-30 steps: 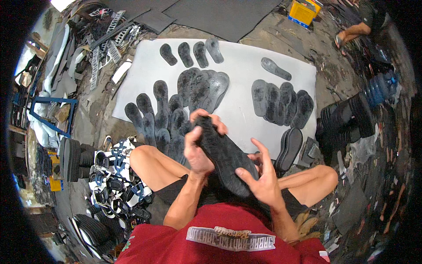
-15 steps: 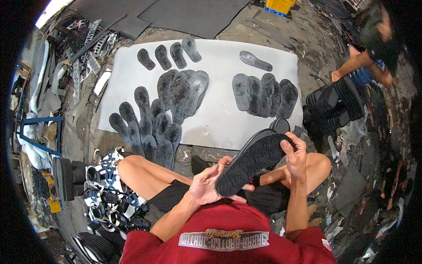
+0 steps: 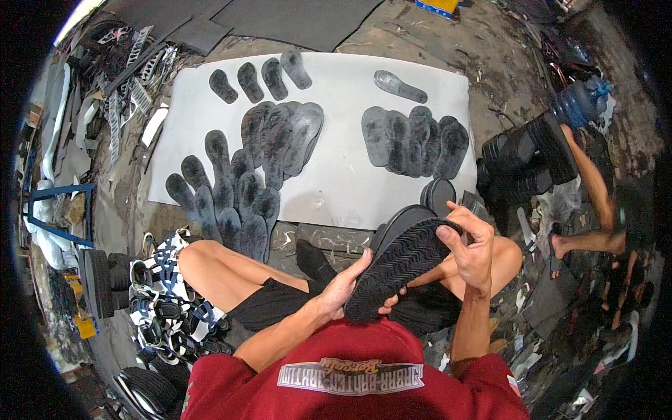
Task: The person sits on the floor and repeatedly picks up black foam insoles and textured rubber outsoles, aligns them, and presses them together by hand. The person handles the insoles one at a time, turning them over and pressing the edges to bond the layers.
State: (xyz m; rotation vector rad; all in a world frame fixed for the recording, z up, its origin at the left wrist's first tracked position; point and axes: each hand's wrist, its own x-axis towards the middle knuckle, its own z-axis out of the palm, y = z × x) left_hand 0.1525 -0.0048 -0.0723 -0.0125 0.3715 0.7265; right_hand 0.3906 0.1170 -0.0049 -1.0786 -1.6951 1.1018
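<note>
A black sandal sole [image 3: 402, 262] with zigzag tread is held tilted above my lap, its tread toward me. My left hand [image 3: 339, 290] is closed around its lower end, thumb along the left edge and fingertips showing at the right edge. My right hand [image 3: 472, 245] pinches the upper end, thumb on the tread. Just behind the held sole is another smooth dark sole [image 3: 402, 222], partly hidden; whether they touch I cannot tell. More dark soles [image 3: 439, 195] lie by the white sheet's near edge.
On the white sheet [image 3: 343, 175] lie several dark insoles [image 3: 283, 147], some overlapping. Strapped sandal uppers [image 3: 164, 308] are heaped at my left. Stacked black soles [image 3: 528, 157] stand at the right, near another person's bare leg [image 3: 591, 182]. Scraps [image 3: 87, 129] litter the floor.
The left fingers have closed around the sole's lower end, and the sole has turned more edge-on. At the right, the other person has shifted; a hand near the stack is gone and a foot shows.
</note>
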